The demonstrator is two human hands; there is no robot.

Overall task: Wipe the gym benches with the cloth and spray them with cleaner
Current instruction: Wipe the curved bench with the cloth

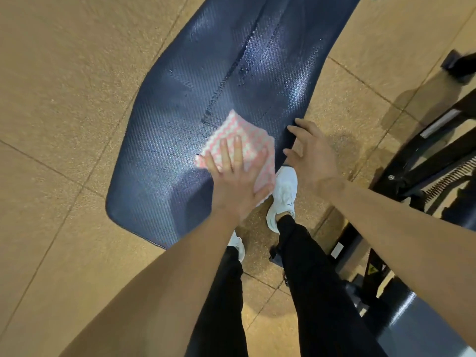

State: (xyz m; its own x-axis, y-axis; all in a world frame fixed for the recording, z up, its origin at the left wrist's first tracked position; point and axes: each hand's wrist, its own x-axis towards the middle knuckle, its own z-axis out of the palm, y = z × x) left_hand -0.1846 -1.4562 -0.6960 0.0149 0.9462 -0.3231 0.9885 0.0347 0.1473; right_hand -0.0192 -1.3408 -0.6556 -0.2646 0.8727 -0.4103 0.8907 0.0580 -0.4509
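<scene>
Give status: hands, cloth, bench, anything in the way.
Left hand flat on cloth, pressing it to bench. Right hand open at bench's right edge. Wet streak down bench middle. Nothing in the way.

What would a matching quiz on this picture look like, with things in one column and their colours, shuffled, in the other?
Things:
1. cloth
2. bench
3. shoe
4. trousers

Colours:
A. black
B. pink and white
C. dark blue
D. white

Pairs: 1-B, 2-C, 3-D, 4-A.
</scene>
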